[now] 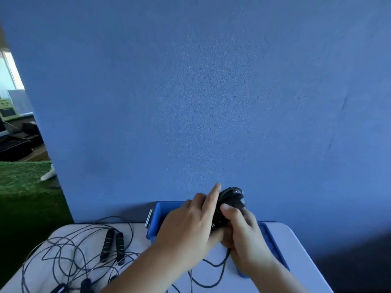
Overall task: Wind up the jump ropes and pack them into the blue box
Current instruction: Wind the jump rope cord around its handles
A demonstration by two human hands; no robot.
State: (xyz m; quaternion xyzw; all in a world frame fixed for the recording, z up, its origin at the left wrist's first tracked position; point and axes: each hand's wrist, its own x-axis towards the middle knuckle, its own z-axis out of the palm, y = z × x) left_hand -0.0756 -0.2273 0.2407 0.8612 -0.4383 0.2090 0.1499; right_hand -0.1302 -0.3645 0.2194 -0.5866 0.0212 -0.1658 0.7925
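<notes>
I see left hand [188, 227] and right hand [245, 233] both clutching the jump rope bundle [230, 197], upright, directly over the blue box [160, 216].

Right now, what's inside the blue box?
Only a bare corner of the blue box shows, with nothing in it. The left hand, the right hand and the wound jump rope they hold cover the rest, so I cannot tell.

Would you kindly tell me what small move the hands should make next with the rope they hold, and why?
Probably one more wrap with the left hand: the right hand grips the wound black jump rope bundle above the blue plastic box, yet a loose black cord tail hangs from it.
</notes>
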